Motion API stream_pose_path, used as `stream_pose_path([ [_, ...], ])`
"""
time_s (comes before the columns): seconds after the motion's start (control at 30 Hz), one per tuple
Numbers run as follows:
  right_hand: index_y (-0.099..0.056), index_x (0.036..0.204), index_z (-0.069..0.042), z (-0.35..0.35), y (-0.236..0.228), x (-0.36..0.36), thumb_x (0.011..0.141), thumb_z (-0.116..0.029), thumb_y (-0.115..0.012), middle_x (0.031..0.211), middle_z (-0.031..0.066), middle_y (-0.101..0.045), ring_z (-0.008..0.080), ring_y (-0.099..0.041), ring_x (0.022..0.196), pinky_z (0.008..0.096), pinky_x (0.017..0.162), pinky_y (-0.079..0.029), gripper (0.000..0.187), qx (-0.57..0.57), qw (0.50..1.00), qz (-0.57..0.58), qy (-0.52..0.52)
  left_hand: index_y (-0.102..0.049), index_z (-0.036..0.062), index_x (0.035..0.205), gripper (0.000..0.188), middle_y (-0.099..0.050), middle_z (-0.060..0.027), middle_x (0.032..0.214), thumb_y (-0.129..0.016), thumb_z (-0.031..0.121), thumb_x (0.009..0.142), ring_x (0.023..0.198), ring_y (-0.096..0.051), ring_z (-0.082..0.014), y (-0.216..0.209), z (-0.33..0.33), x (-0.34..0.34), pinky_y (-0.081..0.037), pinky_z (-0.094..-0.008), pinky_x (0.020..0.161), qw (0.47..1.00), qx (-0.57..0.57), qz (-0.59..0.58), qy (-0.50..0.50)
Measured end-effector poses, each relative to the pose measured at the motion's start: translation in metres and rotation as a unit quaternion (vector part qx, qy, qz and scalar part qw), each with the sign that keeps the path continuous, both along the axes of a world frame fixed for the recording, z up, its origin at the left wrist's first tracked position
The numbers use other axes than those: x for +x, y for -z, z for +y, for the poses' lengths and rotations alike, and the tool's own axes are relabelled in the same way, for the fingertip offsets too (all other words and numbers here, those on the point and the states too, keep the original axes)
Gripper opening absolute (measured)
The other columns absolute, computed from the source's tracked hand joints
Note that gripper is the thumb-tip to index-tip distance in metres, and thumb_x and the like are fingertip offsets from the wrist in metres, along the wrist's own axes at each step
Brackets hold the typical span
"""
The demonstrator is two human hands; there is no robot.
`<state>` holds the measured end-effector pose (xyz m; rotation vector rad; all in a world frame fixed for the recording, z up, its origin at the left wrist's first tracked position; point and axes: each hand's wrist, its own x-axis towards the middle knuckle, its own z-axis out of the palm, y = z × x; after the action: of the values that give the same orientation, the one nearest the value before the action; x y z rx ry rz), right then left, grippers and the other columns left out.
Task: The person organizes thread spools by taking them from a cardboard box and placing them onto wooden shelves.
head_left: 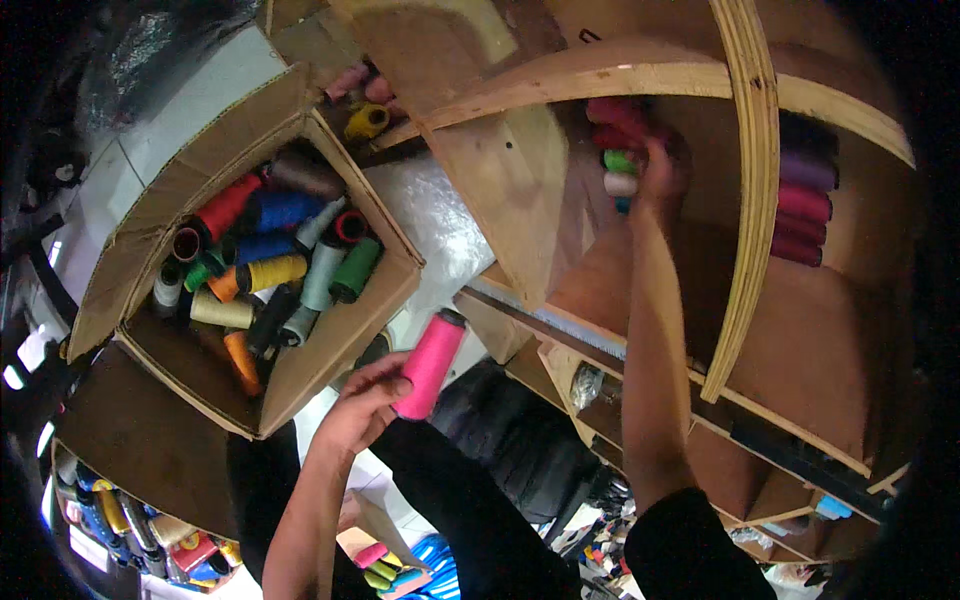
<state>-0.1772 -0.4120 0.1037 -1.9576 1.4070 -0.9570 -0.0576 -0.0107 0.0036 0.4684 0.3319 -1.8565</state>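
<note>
black sleeve point(690, 548) (short), black trousers point(468, 505)

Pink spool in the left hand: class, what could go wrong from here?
The pink spool might slip, as the left hand holds it near one end. The right hand, at the stacked spools, could knock some loose. Thread might tangle in the cardboard box, where spools lie jumbled.

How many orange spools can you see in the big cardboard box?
2. One orange spool lies just left of the yellow spool; the lower orange spool sits near the box's near corner. More may be hidden underneath.
</note>
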Motion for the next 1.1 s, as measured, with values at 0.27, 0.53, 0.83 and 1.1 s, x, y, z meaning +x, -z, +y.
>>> stream_pose_path([
  [0.27,-0.063,0.093,-0.008,-0.104,0.037,0.038,0.079,-0.027,-0.063,0.083,0.0044,-0.06,0.0131,-0.054,0.07,0.0284,0.062,-0.042,0.024,-0.155,0.913,0.367,-0.084,-0.05,-0.0015,0.12,0.049,-0.055,-0.0094,0.11,-0.061,0.01,0.075,0.101,-0.052,-0.0178,0.02,0.021,0.012,-0.04,-0.0291,0.091,0.998,0.041,-0.053,-0.005],
  [0.53,-0.063,0.097,-0.007,-0.134,0.057,0.044,0.08,-0.026,-0.061,0.086,0.0054,-0.061,0.0137,-0.055,0.073,0.0282,0.065,-0.043,0.026,-0.17,0.87,0.456,-0.076,-0.05,-0.0026,0.12,0.049,-0.056,-0.0102,0.108,-0.06,0.012,0.074,0.099,-0.054,-0.019,0.009,0.02,0.031,-0.042,-0.0303,0.087,0.996,0.036,-0.074,-0.046],
  [0.83,-0.062,0.102,-0.006,0.055,0.006,0.077,0.081,-0.025,-0.059,0.09,0.0065,-0.062,0.0143,-0.056,0.076,0.028,0.067,-0.044,0.028,0.088,0.982,0.167,-0.023,-0.048,-0.0002,0.123,0.054,-0.052,-0.0093,0.12,-0.065,0.011,0.073,0.106,-0.052,-0.0192,0.013,0.011,0.027,-0.04,-0.0319,0.092,0.986,0.025,-0.138,-0.095],
  [1.1,-0.057,0.108,-0.003,0.218,0.025,0.046,0.077,-0.007,-0.068,0.097,0.0029,-0.06,0.0096,-0.056,0.083,0.0252,0.071,-0.048,0.033,0.433,0.856,0.12,-0.257,-0.04,0.0,0.131,0.06,-0.045,-0.0117,0.13,-0.065,0.019,0.08,0.115,-0.049,-0.0224,0.008,0.003,0.027,-0.04,-0.035,0.094,0.982,0.014,-0.175,-0.07],
])
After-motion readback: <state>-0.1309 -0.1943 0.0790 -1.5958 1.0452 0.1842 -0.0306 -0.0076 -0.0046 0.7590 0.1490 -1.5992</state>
